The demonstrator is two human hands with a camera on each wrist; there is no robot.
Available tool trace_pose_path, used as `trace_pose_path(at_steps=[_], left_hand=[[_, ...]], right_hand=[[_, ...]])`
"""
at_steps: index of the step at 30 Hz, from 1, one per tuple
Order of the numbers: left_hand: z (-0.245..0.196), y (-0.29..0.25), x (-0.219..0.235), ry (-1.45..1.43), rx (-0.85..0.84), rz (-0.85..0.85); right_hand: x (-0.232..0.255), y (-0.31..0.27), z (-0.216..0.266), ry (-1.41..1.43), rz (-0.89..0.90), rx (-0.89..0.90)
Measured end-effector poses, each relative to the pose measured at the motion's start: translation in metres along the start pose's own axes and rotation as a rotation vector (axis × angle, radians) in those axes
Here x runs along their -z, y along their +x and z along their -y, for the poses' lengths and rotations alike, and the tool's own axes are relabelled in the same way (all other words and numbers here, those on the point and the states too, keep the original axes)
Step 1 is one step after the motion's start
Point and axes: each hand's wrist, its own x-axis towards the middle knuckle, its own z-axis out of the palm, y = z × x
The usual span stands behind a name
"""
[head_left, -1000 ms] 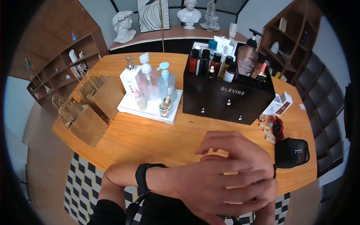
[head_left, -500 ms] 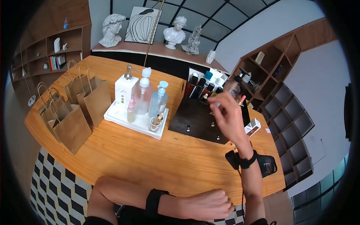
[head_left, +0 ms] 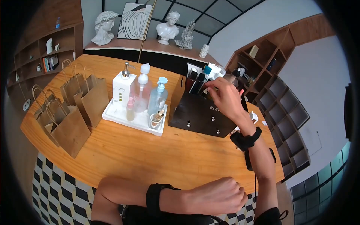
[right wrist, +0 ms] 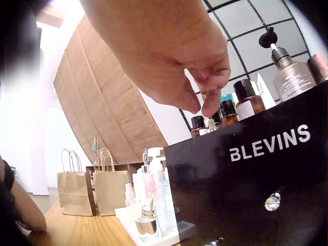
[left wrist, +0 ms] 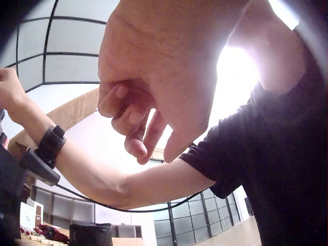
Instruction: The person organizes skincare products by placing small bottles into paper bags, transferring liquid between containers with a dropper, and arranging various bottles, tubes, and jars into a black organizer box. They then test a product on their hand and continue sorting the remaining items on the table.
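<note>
My right hand [head_left: 225,96] reaches over the front of the black cosmetics box [head_left: 197,114]. In the right wrist view its thumb and fingertips hang just above a small bottle with a pale dropper top [right wrist: 211,124], with a gap between them. Brown bottles with black caps [right wrist: 249,97] stand around it inside the box. Near the table's front edge is my left hand [head_left: 217,195], back upward, away from the objects. The left wrist view shows its fingers [left wrist: 134,115] loosely curled with nothing in them.
Left of the box, a white tray [head_left: 144,128] carries pump bottles, including a blue one [head_left: 157,99], and small bottles. Brown paper bags [head_left: 71,131] stand at the table's left. A dark pump bottle [right wrist: 294,77] rises from the box. A black pouch [left wrist: 91,233] lies at the right.
My right hand has left its place beside the left hand and gone forward to the box's top, fingertips now lower over the bottles. The left hand has stayed near the body. The view has turned.
</note>
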Motion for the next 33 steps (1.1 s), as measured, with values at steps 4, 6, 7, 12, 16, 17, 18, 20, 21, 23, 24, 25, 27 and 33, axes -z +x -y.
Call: trace_pose_path(at_steps=[4,6,7,12,16,17,18,20,21,23,24,25,27,33], left_hand=[[0.001,0.0,0.002,0.012,-0.037,0.107],[0.001,-0.001,0.002,0.002,-0.042,0.078],[0.0,0.0,0.002,0.001,-0.03,0.099],[0.001,0.001,0.009,-0.014,-0.029,0.133],[0.001,-0.001,0.007,0.008,-0.003,0.141],[0.002,-0.002,0.008,0.017,-0.006,0.144],[0.003,-0.001,0.008,0.013,-0.007,0.151],[0.003,-0.001,0.01,0.006,-0.012,0.123],[0.003,-0.001,0.008,0.006,-0.008,0.126],[0.003,-0.002,0.003,-0.003,-0.01,0.107],[0.003,-0.003,0.002,-0.003,-0.006,0.111],[0.004,-0.003,0.003,-0.007,0.014,0.149],[0.004,-0.002,0.001,-0.014,0.032,0.189],[0.006,-0.004,-0.005,-0.007,0.026,0.155]], right_hand=[[0.004,0.0,0.003,-0.011,0.019,-0.022],[0.005,-0.005,0.006,-0.039,0.005,-0.011],[0.004,-0.008,0.009,-0.038,-0.001,-0.014],[0.0,-0.023,0.021,-0.017,-0.251,0.212],[-0.003,-0.031,0.024,-0.063,-0.201,0.306],[-0.003,-0.032,0.023,-0.061,-0.206,0.299],[-0.003,-0.034,0.024,-0.075,-0.206,0.301],[-0.002,-0.037,0.024,-0.084,-0.206,0.302],[-0.001,-0.04,0.023,-0.088,-0.197,0.299],[-0.002,-0.045,0.022,-0.083,-0.191,0.296],[-0.002,-0.048,0.021,-0.092,-0.171,0.307],[-0.002,-0.051,0.021,-0.101,-0.149,0.315],[0.002,-0.054,0.021,-0.122,-0.12,0.309],[0.006,-0.044,0.005,-0.158,-0.116,0.226]])
